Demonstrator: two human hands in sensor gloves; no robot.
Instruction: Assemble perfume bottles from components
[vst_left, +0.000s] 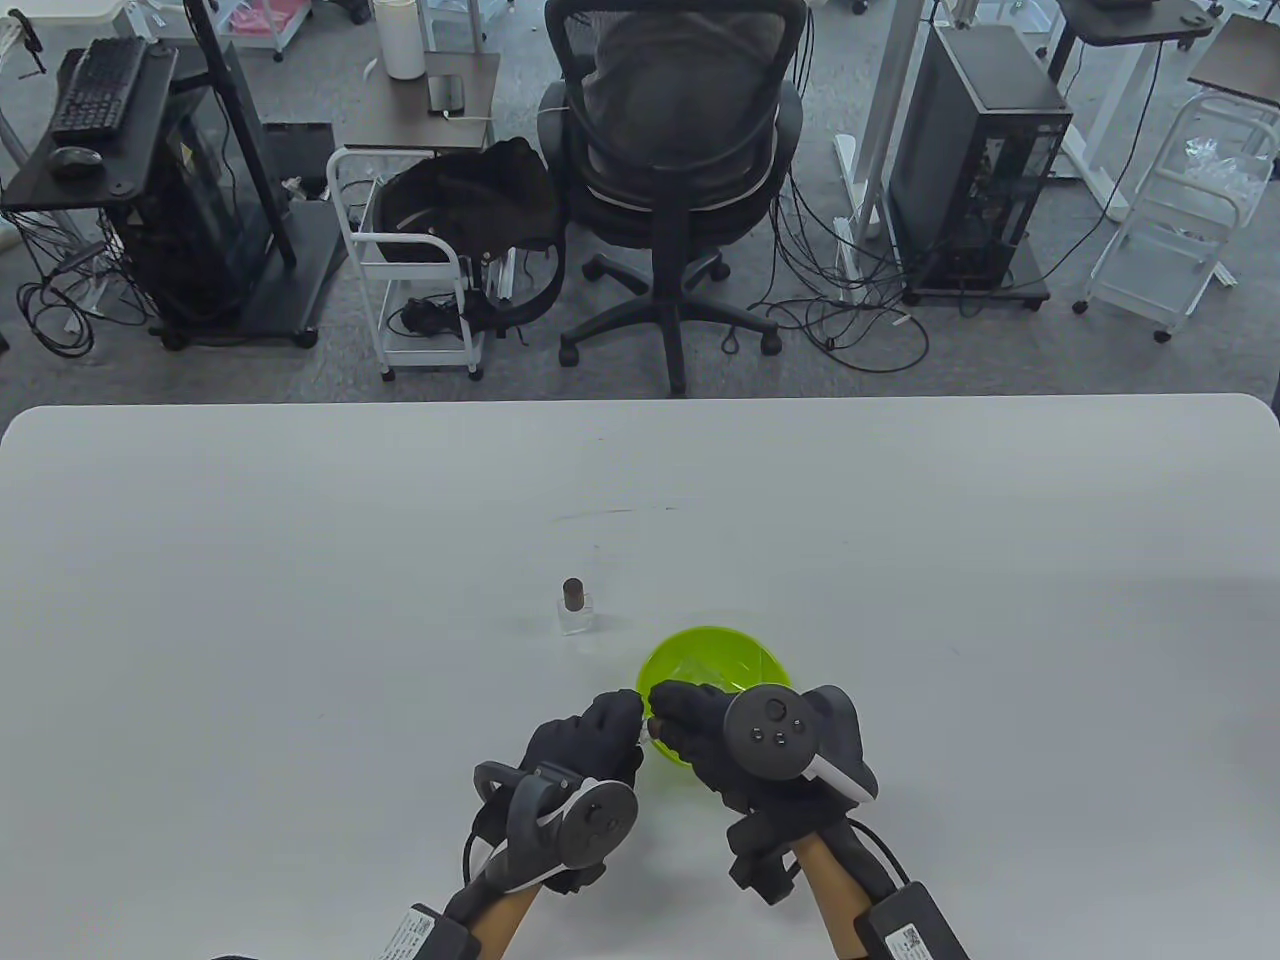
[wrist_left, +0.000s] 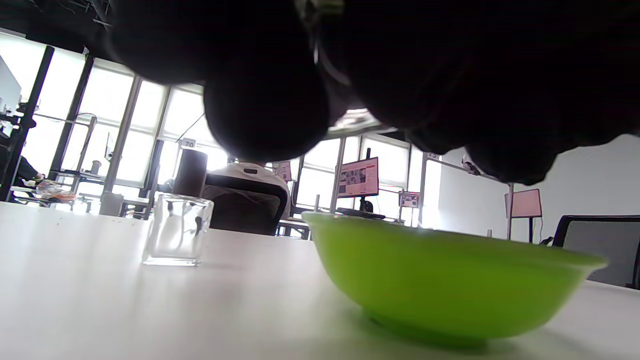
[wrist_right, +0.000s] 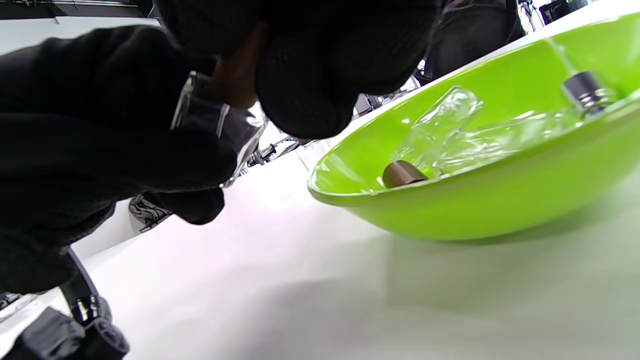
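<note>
Perfume bottle (wrist_right: 220, 125), clear, is pinched between left hand (vst_left: 590, 745) and right hand (vst_left: 700, 735) fingers beside the green bowl (vst_left: 665, 660), apparently for fitting a component.

This is an office or computer lab. Beyond the white table (vst_left: 300, 520) an office chair (vst_left: 680, 170) stands on grey carpet, cables (vst_left: 830, 320) trailing over the floor beside it. Right of the chair is a tower computer (vst_left: 975, 160), left of it a wheeled stand with keyboard (vst_left: 100, 85) and mouse (vst_left: 75, 160). Behind the chair, lit monitors (wrist_left: 358, 177) stand before tall windows.
</note>
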